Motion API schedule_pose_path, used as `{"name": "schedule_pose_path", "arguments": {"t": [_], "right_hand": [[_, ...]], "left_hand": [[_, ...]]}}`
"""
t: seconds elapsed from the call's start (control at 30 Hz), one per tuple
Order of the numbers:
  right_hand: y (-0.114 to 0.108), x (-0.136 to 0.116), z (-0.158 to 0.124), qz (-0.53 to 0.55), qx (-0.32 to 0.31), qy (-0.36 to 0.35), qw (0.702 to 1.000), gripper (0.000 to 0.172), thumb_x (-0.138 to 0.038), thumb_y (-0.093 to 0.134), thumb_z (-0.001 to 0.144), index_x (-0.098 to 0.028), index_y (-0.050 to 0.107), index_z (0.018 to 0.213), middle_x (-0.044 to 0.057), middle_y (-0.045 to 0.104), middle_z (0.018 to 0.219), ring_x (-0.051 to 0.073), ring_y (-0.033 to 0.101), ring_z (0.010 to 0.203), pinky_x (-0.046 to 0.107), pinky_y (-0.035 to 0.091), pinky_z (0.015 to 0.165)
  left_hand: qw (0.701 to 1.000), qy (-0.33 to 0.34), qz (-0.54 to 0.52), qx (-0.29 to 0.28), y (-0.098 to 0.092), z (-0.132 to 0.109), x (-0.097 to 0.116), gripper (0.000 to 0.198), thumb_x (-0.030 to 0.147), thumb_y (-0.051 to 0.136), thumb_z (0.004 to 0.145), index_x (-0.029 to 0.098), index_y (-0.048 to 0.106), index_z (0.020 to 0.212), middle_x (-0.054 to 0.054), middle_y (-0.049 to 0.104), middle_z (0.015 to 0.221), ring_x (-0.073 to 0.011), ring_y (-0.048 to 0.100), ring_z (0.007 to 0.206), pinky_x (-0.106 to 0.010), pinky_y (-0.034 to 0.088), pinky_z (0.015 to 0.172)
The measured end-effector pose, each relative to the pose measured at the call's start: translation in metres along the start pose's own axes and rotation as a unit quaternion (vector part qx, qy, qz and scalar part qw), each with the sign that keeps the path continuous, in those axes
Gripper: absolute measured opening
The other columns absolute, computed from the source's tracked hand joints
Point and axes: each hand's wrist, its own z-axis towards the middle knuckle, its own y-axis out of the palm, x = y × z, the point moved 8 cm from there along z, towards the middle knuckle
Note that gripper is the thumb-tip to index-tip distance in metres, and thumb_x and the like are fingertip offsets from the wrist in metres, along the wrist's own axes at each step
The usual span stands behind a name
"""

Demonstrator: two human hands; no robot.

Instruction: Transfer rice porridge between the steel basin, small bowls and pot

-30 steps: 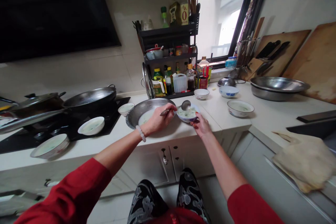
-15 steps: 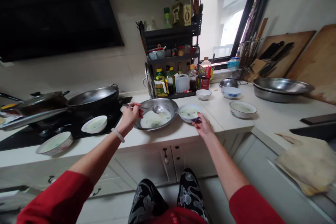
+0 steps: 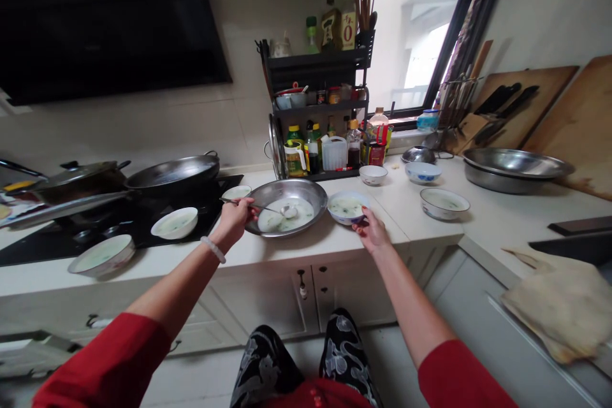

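Note:
My left hand (image 3: 235,219) is closed round the handle of a metal ladle (image 3: 272,209), whose bowl rests in the pale soup inside a wide steel basin (image 3: 313,195) on the counter. My right hand (image 3: 371,231) grips the near rim of a small blue-and-white bowl (image 3: 347,206) filled with the same soup, just right of the basin. Both sleeves are red, and a bead bracelet sits on my left wrist.
Filled bowls (image 3: 174,222) (image 3: 101,254) stand on the black hob with a wok (image 3: 172,171) behind them. More bowls (image 3: 444,203) (image 3: 421,171) and a big steel basin (image 3: 516,167) sit to the right. A black rack of bottles (image 3: 318,108) stands at the back, a cloth (image 3: 557,303) lies near the sink.
My left hand has carried the ladle from above the small bowl leftward and lowered it into the steel basin. My right hand stays on the bowl.

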Motion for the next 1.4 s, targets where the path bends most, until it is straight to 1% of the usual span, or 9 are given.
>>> {"name": "schedule_pose_path", "arguments": {"t": [0.07,0.17,0.33,0.57,0.87,1.03,1.13,1.3,1.4], "right_hand": [[0.000,0.000,0.000,0.001,0.001,0.000,1.000,0.025,-0.032,0.076,0.062,-0.018,0.061,0.077,0.000,0.061,0.057,0.009,0.051,0.040,0.015,0.032,0.028],[0.001,-0.001,-0.001,0.003,0.003,0.002,1.000,0.025,-0.031,0.076,0.062,-0.018,0.061,0.077,0.000,0.061,0.057,0.009,0.051,0.040,0.015,0.032,0.028],[0.001,-0.002,-0.003,0.004,0.007,0.007,1.000,0.025,-0.031,0.075,0.061,-0.017,0.061,0.075,-0.001,0.061,0.056,0.009,0.051,0.040,0.015,0.031,0.028],[0.001,-0.002,-0.002,0.008,0.004,0.004,1.000,0.027,-0.031,0.076,0.059,-0.018,0.061,0.076,-0.001,0.061,0.059,0.009,0.051,0.041,0.015,0.031,0.028],[-0.001,0.000,0.000,0.019,0.004,0.000,1.000,0.025,-0.029,0.075,0.060,-0.018,0.061,0.076,0.000,0.062,0.061,0.010,0.053,0.044,0.014,0.032,0.029],[-0.002,0.001,0.000,0.019,0.007,0.003,1.000,0.024,-0.029,0.075,0.059,-0.017,0.061,0.075,-0.001,0.062,0.058,0.009,0.052,0.041,0.015,0.032,0.028],[-0.002,0.001,0.000,0.012,0.012,0.007,1.000,0.024,-0.030,0.075,0.059,-0.018,0.062,0.075,-0.001,0.062,0.057,0.009,0.051,0.040,0.015,0.032,0.028],[-0.002,0.000,0.000,0.007,0.007,0.004,1.000,0.025,-0.032,0.076,0.059,-0.017,0.061,0.074,-0.001,0.060,0.055,0.009,0.051,0.040,0.015,0.031,0.028],[-0.001,-0.001,-0.001,0.008,0.002,0.001,1.000,0.026,-0.031,0.076,0.059,-0.017,0.061,0.074,-0.001,0.060,0.055,0.009,0.051,0.039,0.015,0.030,0.028]], "left_hand": [[1.000,-0.019,-0.017,0.014,-0.002,0.000,0.001,0.009,0.007,0.048,0.074,0.012,0.056,0.073,-0.002,0.056,0.051,-0.0099,0.052,0.043,-0.019,0.044,0.044],[0.999,-0.022,-0.024,0.022,-0.002,-0.002,0.006,0.009,0.006,0.049,0.073,0.011,0.056,0.072,-0.002,0.056,0.051,-0.0098,0.052,0.043,-0.018,0.043,0.043],[1.000,-0.007,-0.028,0.011,0.003,-0.004,0.012,0.010,0.006,0.047,0.073,0.011,0.056,0.073,-0.002,0.056,0.051,-0.0093,0.051,0.043,-0.018,0.043,0.042],[1.000,0.007,-0.028,-0.007,0.007,-0.004,0.015,0.008,0.009,0.051,0.071,0.011,0.057,0.074,-0.002,0.057,0.052,-0.0098,0.052,0.044,-0.019,0.043,0.043],[1.000,0.002,-0.028,-0.008,0.010,-0.009,0.017,0.007,0.008,0.050,0.074,0.011,0.057,0.074,-0.002,0.056,0.051,-0.0099,0.052,0.044,-0.019,0.043,0.044],[1.000,-0.013,-0.027,-0.002,0.013,-0.011,0.015,0.009,0.006,0.047,0.076,0.011,0.055,0.074,-0.002,0.055,0.051,-0.0096,0.052,0.044,-0.019,0.043,0.043],[0.999,-0.011,-0.030,-0.002,0.014,-0.012,0.016,0.010,0.006,0.047,0.077,0.011,0.055,0.074,-0.002,0.055,0.051,-0.0093,0.052,0.043,-0.018,0.044,0.043],[0.999,-0.001,-0.048,-0.020,0.024,-0.017,0.025,0.010,0.006,0.047,0.078,0.010,0.056,0.075,-0.001,0.055,0.052,-0.0080,0.051,0.042,-0.017,0.043,0.042],[0.998,0.005,-0.062,-0.029,0.035,-0.020,0.032,0.009,0.007,0.048,0.077,0.010,0.057,0.077,-0.002,0.055,0.052,-0.0083,0.051,0.042,-0.018,0.043,0.042]]}}
